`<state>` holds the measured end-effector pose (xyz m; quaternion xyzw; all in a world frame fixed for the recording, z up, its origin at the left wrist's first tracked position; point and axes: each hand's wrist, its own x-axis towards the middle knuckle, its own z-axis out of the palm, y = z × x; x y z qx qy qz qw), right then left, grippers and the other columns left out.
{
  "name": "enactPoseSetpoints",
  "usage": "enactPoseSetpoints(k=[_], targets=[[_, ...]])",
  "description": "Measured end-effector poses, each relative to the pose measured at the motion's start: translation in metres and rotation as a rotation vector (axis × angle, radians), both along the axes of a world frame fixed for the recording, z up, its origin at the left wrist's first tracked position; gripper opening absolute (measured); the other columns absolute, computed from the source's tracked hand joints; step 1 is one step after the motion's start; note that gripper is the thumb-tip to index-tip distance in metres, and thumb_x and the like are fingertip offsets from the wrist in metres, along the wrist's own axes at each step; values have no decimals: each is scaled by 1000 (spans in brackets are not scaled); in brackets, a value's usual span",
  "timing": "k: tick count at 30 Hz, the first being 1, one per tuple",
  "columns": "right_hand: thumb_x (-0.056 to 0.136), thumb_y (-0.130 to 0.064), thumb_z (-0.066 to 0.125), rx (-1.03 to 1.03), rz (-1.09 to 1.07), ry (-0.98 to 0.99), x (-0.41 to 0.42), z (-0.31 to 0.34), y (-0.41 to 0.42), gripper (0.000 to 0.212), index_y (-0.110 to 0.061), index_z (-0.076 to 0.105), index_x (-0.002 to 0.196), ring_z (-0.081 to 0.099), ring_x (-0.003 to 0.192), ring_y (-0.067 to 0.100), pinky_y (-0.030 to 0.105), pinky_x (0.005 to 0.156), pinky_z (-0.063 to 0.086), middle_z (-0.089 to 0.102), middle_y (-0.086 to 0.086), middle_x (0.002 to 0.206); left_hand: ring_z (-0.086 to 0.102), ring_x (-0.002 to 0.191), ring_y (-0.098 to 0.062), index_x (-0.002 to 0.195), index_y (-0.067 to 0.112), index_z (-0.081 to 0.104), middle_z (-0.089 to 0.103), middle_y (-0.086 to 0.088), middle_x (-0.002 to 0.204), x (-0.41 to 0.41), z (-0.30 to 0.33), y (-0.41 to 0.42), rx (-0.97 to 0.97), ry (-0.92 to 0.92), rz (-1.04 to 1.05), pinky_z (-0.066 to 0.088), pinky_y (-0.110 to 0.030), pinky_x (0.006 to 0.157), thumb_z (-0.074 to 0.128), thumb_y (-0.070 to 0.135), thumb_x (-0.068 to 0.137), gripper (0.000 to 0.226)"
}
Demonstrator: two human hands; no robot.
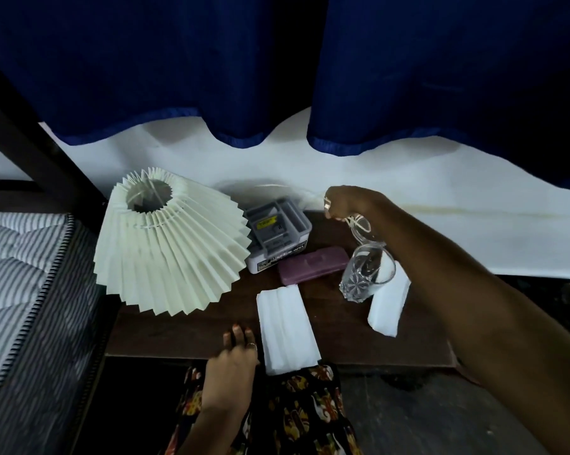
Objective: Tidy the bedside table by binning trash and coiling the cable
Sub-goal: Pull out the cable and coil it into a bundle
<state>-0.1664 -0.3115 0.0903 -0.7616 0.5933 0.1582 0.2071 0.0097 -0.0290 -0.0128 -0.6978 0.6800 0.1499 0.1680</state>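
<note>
Pinched in the right hand (342,201) is the thin white cable (359,223), lifted over the back of the bedside table (178,336), loops dangling just above the glass (367,274). Looks light and floppy, so I'd hold it near the loops and wind it away from that glass. Left hand (234,356) rests flat on the front edge beside a white tissue (286,330); pleated lampshade (168,244) sits left

Pleated white lampshade (165,244) tilted at left, beside grey-lidded box (278,236) and purple case (313,262). Cut-glass tumbler (365,274) upright further right. Blue curtain (277,67) above, striped mattress (24,284) at far left.
</note>
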Motion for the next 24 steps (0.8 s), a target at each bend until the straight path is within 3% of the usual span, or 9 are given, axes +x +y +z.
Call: enactPoseSetpoints(k=[5,8,10,12,15,18,22,24], targets=[[93,-7,42,-175,-120,-207,-12,40,2,25,3,58,110,56,83,30,33,73,45,62,27,113,26,143,-28,147,8,15,15,-15,157,-1,6,-1,13,30,9,48,-38,96,36,25,101,54],[91,-6,40,-201,-196,-362,-13,53,4,19,-1,57,98,65,86,36,38,69,53,63,24,103,25,143,-28,147,6,14,16,-16,157,-1,8,-1,9,25,-4,47,-38,96,36,27,101,56],[90,-5,40,-207,-251,-461,-10,59,6,13,-6,53,90,63,84,32,35,64,49,60,19,92,26,142,-28,147,6,15,18,-16,156,-1,8,-1,0,23,1,48,-38,96,36,27,100,56],[91,-8,43,-213,-326,-536,-8,65,7,9,-9,52,88,60,82,25,33,68,46,58,13,87,27,142,-29,147,6,17,19,-17,156,-2,7,-1,-4,28,8,47,-38,96,38,26,100,55],[93,-14,48,-266,-349,-578,-9,79,15,15,-3,58,93,62,86,27,38,78,51,64,16,94,30,140,-30,147,6,18,21,-17,155,-1,6,-1,-5,13,13,47,-37,96,41,23,99,55],[94,-11,46,-288,-287,-627,-7,97,35,24,7,58,105,60,83,25,28,66,54,61,18,93,30,140,-32,147,5,18,21,-19,155,-1,6,-4,26,-6,10,45,-38,98,44,17,98,56],[91,-6,42,-224,-193,-592,0,115,72,15,-4,57,91,58,77,22,36,71,52,60,17,88,31,138,-30,146,7,23,24,-17,153,-1,23,-6,69,46,40,43,-39,101,42,4,96,53],[93,-9,43,-188,-215,-642,6,131,91,19,0,59,93,61,77,22,34,71,53,60,12,85,37,134,-28,144,13,30,25,-13,153,2,38,-4,110,84,49,42,-41,101,42,4,94,52]])
